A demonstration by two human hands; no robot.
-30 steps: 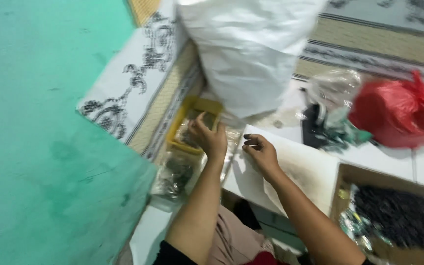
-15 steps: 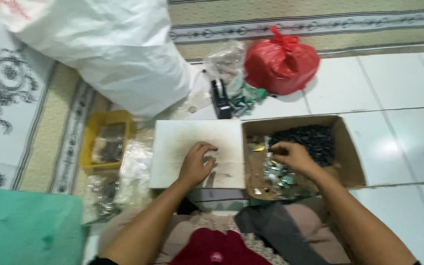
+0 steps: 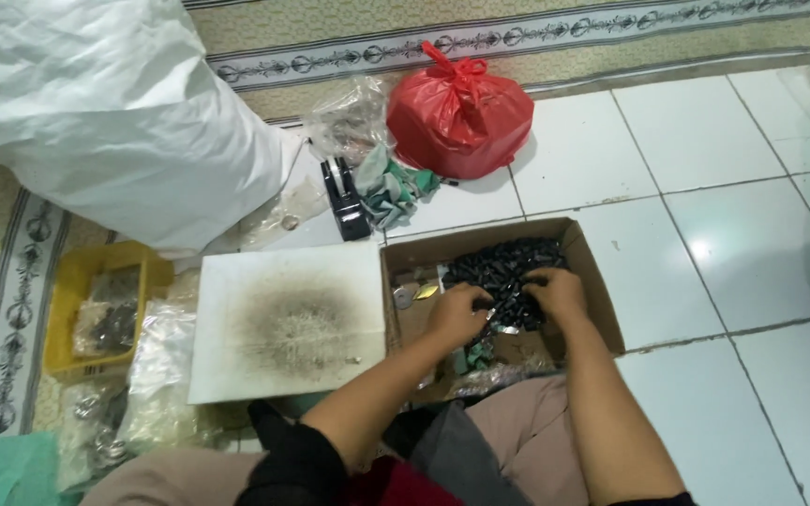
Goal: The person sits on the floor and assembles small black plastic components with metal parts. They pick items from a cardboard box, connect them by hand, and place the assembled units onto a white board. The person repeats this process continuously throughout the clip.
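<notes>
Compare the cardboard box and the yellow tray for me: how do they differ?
The cardboard box is brown and bigger, piled with small black parts; both hands, left and right, reach into it. The yellow tray is smaller, untouched, holding clear bags. Both sit open on the floor.

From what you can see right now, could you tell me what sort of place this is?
Probably a home floor used for piecework: white floor tiles, a patterned woven mat, and a brown cardboard box of small black parts.
</notes>
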